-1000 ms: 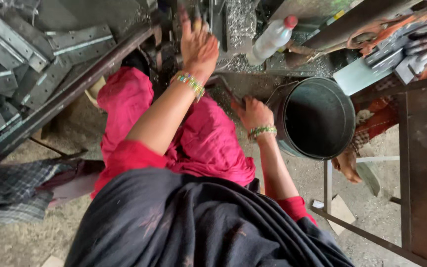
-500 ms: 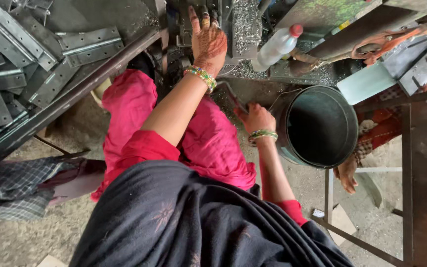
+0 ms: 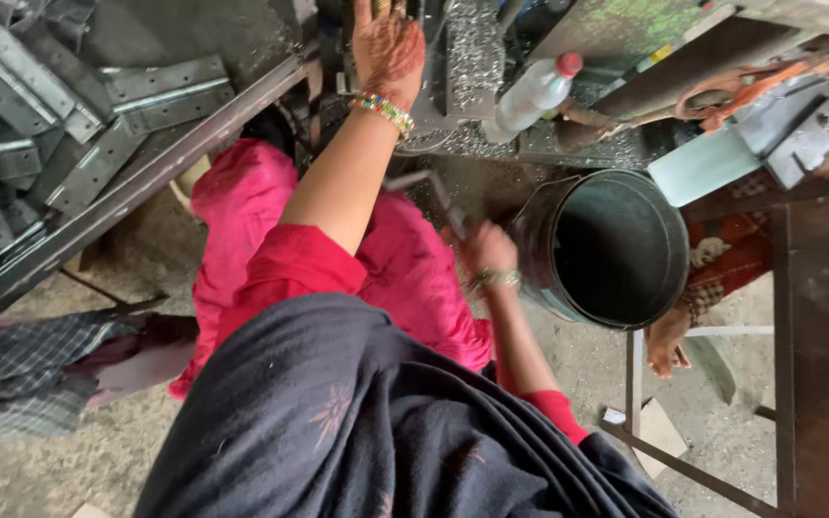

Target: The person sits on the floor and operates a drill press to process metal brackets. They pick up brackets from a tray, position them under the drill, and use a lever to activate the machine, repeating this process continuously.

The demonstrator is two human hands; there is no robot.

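Nearest the camera, the right hand (image 3: 486, 251) is blurred beside the dark metal bucket (image 3: 606, 251); its fingers seem curled around a thin dark handle or rod (image 3: 434, 192) that runs up toward the machine, though the blur leaves me unable to say how firmly they grip. The bucket stands just beside that hand, open-mouthed, its rim close to the wrist, with another person's bare foot (image 3: 669, 341) just below it.

Farther off, the left hand (image 3: 388, 43) reaches up to the machine (image 3: 434, 86) at the far edge of the counter, fingers spread flat and holding nothing that I can make out, their tips cut off by the picture's top edge.

The risks, as I judge them: metal shavings (image 3: 472, 58) lie thick around that far hand and could cut bare skin; the bangles (image 3: 384, 110) and loose pink cloth (image 3: 242, 211) sit near moving parts and might snag. A plastic bottle (image 3: 530, 96) leans near the shavings and could topple. Stacked metal strips (image 3: 40, 115) at the far left corner could slide.
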